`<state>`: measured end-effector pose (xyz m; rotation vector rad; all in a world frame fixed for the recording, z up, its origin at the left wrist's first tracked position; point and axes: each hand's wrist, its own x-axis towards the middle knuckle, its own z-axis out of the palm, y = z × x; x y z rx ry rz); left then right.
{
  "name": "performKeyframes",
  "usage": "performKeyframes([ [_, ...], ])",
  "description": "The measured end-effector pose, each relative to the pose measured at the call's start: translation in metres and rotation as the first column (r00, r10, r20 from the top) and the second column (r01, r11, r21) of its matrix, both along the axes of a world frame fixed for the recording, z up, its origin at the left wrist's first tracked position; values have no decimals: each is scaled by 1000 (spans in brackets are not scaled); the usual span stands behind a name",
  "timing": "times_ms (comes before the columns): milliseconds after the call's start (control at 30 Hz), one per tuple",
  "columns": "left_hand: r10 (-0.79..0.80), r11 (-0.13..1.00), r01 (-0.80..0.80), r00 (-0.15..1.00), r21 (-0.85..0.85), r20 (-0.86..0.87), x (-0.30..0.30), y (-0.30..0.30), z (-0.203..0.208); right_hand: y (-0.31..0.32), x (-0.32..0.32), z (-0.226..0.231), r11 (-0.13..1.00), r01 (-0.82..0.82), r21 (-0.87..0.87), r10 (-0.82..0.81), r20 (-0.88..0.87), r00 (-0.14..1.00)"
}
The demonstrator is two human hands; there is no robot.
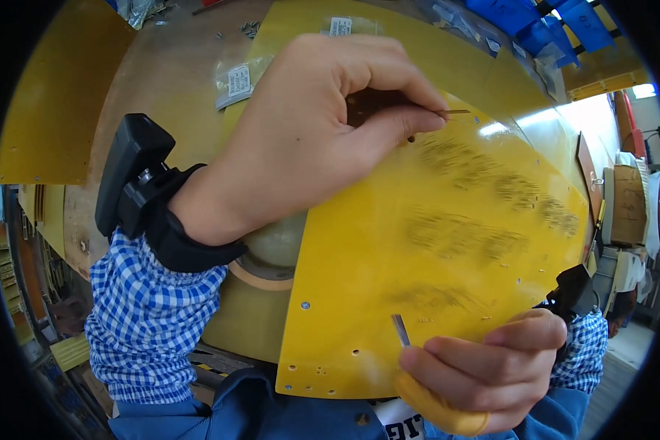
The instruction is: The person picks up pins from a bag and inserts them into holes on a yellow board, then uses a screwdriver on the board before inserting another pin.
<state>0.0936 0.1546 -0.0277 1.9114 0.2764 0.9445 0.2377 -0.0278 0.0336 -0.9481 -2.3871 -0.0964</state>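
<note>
A yellow panel (447,242) is filling the middle and right of the view, lying between the hands. The left hand (308,139) is pinching a thin pin (455,112) at the panel's far edge, fingers closed on it. The right hand (484,374) is gripping the panel's near edge, closed, also holding what may be a small metal blade (400,330). Plastic bags (238,79) are lying on the tabletop (169,73) at far left.

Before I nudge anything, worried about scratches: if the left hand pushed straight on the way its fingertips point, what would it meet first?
Probably the yellow board: the left hand pinches a thin pin just above its upper edge, though depth is unclear.
</note>
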Motion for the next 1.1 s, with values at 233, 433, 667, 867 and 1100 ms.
performKeyframes([
  [233, 34, 994, -33, 999, 101, -4, 3, -1, -3, 9, 7, -19, 980, -138, 142, 122, 115, 986],
  [433, 49, 987, -35, 995, 157, -82, 0, -1, 2, 6, -1, -13, 991, 22, 132, -38, 118, 992],
  [667, 46, 986, -36, 997, 160, -61, 2, -1, -1, -4, -1, -33, 931, 53, 361, -101, 117, 988],
  [867, 31, 987, -26, 999, 156, -31, 4, 0, -1, 2, 3, 6, 989, 42, -141, -36, 40, 999],
  [1100, 32, 989, -29, 999, 143, -19, 2, 1, -5, 1, 12, 8, 978, 5, -208, 30, 167, 985],
])
